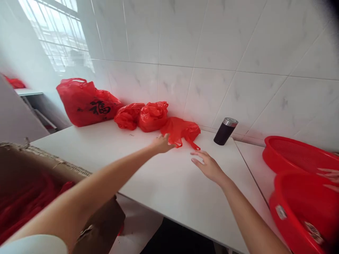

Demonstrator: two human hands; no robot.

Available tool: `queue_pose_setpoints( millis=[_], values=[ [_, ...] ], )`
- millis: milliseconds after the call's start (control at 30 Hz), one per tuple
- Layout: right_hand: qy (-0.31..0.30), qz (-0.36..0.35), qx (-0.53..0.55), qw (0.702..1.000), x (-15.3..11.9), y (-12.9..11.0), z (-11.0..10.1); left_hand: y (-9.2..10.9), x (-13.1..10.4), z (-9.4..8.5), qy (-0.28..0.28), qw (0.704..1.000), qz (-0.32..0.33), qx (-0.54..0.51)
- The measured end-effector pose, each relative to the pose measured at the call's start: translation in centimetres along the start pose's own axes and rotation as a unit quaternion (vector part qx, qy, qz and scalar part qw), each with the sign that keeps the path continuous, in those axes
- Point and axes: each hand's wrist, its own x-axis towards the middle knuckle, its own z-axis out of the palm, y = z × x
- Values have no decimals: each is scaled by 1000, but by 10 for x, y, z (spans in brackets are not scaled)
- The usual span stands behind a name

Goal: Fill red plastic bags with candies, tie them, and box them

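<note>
My left hand (162,143) reaches over the white table with its fingers apart, at the front edge of a flattened red plastic bag (177,127). Whether the fingertips touch the bag I cannot tell. My right hand (208,164) hovers over the table, thumb and fingers spread, holding nothing. Just beyond it lies one of the bag's handle loops. To the left of this bag, bunched red plastic bags (153,115) lie in a row against the tiled wall. A larger red bag (86,104) with a black printed character stands at the far left end.
A dark tumbler (225,131) with a silver lid stands near the wall on the right. Red plastic baskets (280,208) sit at the right edge, with another person's hand (331,175) at them. A cardboard box (69,168) holding red material is at lower left, beside the table (169,190).
</note>
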Motion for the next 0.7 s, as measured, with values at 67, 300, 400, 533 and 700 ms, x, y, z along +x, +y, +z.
queue_pose_setpoints(
  millis=[67,300,400,533,700],
  values=[
    [69,21,-44,996,44,17,8,28,21,34,4,1000,14,7],
    [25,22,-67,997,29,50,31,38,77,87,-1,1000,15,9],
    [-19,21,-21,999,-28,44,32,35,88,82,12,1000,2,3],
    [-23,57,71,996,-84,40,25,49,69,69,50,998,-20,-35],
    [-9,61,87,994,-106,42,21,62,-4,77,-3,989,-21,-149]
  ],
)
